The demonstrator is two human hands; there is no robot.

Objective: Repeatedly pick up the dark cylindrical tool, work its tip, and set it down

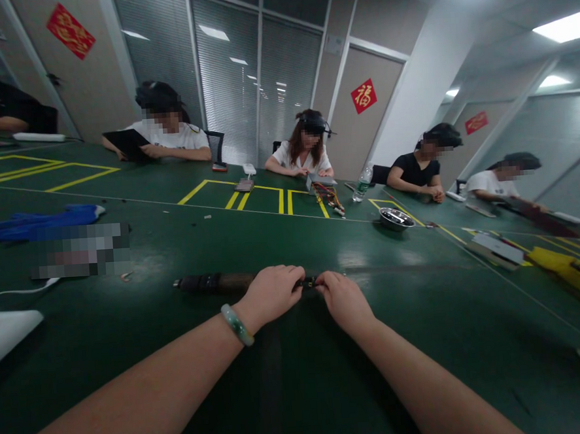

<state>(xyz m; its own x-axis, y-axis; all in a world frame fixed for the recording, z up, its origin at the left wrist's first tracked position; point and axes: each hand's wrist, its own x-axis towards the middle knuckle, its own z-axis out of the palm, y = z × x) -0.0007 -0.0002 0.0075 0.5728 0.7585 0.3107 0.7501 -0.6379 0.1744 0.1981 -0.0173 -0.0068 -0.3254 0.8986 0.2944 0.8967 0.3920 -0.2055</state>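
Observation:
A dark rod with a brown and black handle (220,283) and a metal end cap, by its look a fishing rod, lies crosswise on the green table in front of me. My left hand (277,290), a jade-coloured bangle at its wrist, closes over it just right of the handle. Beside it, my right hand (344,299) pinches a small dark part of the rod with thumb and fingers. The fingertips of both hands nearly meet there, and they hide most of that part. A thin, blurred length seems to run on to the right beyond my right hand.
Blue gloves (44,222) and a white cable (10,296) lie left. A metal bowl (396,219), a water bottle (362,183) and a grey box with coloured wires (322,183) stand farther off. A yellow item (568,269) lies right. Several people sit across the table.

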